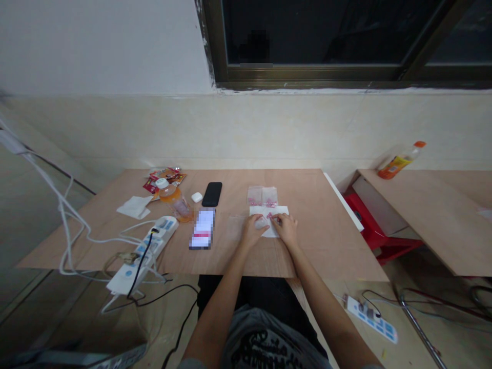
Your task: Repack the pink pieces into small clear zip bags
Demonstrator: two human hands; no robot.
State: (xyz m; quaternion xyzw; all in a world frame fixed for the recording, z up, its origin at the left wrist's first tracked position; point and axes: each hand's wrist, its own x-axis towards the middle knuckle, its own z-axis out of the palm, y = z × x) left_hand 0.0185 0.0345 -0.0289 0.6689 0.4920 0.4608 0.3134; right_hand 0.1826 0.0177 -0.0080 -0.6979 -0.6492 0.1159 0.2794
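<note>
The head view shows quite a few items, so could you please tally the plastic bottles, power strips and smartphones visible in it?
Plastic bottles: 2 (main-table bottle, side-table bottle)
Power strips: 2 (main-table strip, floor strip)
Black smartphone: 1
Total: 5
Pixelated item uncounted: kind unclear.

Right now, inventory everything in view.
plywood table: 1, tan, centre
smartphone: 1, black, on the table
earbud case: 1, white, left of the phone
bottle: 1, orange, left of the case
wrappers: several, red, far left corner
tissue: 1, white, table's left
power strips: 2, white, table edge and floor
plastic bags: 2, pink-printed, beyond the hands
paper sheet: 1, white, under the hands
stool: 1, red, right of the table
left hand: 1, bare, on the paper
right hand: 1, bare, on the paper
</note>
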